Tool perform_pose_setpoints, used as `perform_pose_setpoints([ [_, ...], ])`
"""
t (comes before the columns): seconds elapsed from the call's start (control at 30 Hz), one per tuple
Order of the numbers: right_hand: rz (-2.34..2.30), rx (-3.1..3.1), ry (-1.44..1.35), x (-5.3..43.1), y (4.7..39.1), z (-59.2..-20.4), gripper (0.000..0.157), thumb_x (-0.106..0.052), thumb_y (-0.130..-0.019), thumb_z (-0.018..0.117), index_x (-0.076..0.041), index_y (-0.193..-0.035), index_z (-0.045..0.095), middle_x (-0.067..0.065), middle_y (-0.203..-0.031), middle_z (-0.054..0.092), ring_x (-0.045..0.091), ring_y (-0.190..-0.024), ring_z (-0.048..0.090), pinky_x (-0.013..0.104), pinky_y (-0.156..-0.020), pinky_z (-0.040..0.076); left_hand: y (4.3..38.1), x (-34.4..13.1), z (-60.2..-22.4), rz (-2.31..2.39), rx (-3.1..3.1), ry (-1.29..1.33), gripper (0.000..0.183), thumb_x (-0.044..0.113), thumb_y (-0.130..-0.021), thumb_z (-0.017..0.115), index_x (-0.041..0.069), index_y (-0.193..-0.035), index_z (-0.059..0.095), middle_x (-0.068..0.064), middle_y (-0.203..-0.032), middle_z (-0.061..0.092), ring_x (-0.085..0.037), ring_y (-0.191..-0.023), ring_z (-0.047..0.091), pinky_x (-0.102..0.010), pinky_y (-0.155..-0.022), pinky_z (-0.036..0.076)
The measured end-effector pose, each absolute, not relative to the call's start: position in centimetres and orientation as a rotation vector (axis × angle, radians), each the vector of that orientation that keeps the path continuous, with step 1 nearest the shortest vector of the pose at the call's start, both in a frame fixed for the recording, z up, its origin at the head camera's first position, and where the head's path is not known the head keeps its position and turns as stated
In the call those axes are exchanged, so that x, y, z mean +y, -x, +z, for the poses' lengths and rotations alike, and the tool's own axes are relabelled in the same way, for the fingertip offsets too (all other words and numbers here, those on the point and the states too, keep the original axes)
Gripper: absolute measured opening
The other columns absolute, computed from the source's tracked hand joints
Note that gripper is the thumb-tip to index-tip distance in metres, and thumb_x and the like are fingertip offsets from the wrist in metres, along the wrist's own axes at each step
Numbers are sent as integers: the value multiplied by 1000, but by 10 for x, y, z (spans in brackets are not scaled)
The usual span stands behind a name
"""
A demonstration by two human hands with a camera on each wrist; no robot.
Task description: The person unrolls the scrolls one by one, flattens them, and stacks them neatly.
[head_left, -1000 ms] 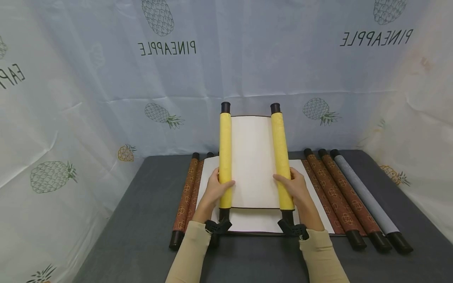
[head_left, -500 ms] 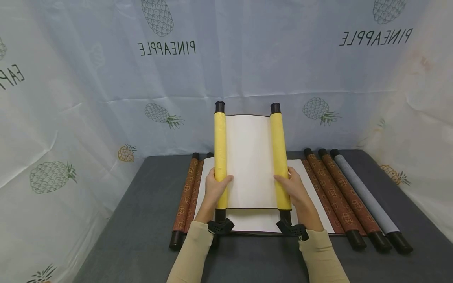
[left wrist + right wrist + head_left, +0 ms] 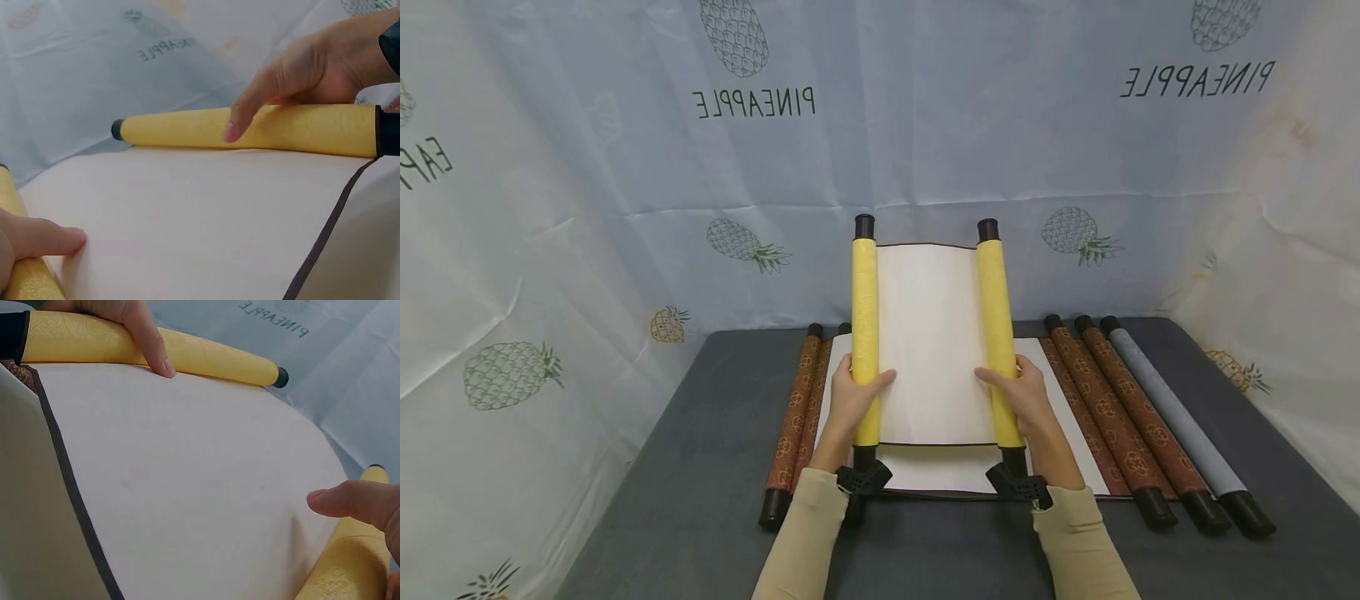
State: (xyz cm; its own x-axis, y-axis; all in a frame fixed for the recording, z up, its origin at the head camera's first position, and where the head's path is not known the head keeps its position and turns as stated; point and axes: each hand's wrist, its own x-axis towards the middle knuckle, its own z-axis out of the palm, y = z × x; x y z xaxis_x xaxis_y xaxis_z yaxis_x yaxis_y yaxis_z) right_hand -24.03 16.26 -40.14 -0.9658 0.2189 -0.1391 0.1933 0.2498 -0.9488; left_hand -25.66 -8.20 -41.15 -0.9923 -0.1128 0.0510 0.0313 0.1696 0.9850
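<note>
A yellow scroll with black knobs, partly unrolled, is held up off the table in the head view, its blank white paper (image 3: 928,342) spanning two rolls. My left hand (image 3: 848,402) grips the left roll (image 3: 865,308), its thumb lying over the inner side toward the paper. The right roll (image 3: 994,300) is gripped by my right hand (image 3: 1028,398), thumb likewise over the paper's edge; the left wrist view also shows this right thumb (image 3: 240,119) against the yellow roll. The fingers behind both rolls are hidden. Below lies an opened scroll with white paper (image 3: 940,471), partly covered.
Brown patterned scrolls (image 3: 793,425) lie at the left on the dark grey table (image 3: 700,467). More brown scrolls (image 3: 1108,400) lie at the right, beside a rolled grey-blue scroll (image 3: 1176,408). A pineapple-print curtain (image 3: 925,150) hangs behind the table.
The left roll has moved left with my left hand, and more white paper shows between the rolls. Since half a second ago the right roll has shifted slightly right.
</note>
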Motion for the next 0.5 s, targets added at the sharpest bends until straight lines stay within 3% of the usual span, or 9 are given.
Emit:
perform_pose_setpoints([
  [0.17,1840,-2495,399,166,240,-403,70,-26,-87,70,1,-141,35,16,-116,50,16,-85,53,24,-67,46,256,-85,-410,-1950,-2327,-50,50,21,-82,73,4,-123,52,-11,-98,58,-17,-78,55,-26,-66,46],
  [0.5,1815,-2500,499,173,243,-406,66,-20,-88,63,3,-141,32,19,-120,47,22,-91,52,26,-70,44,257,-89,-411,-1927,-2361,-84,44,19,-82,70,2,-120,56,-13,-100,59,-18,-80,54,-27,-68,45],
])
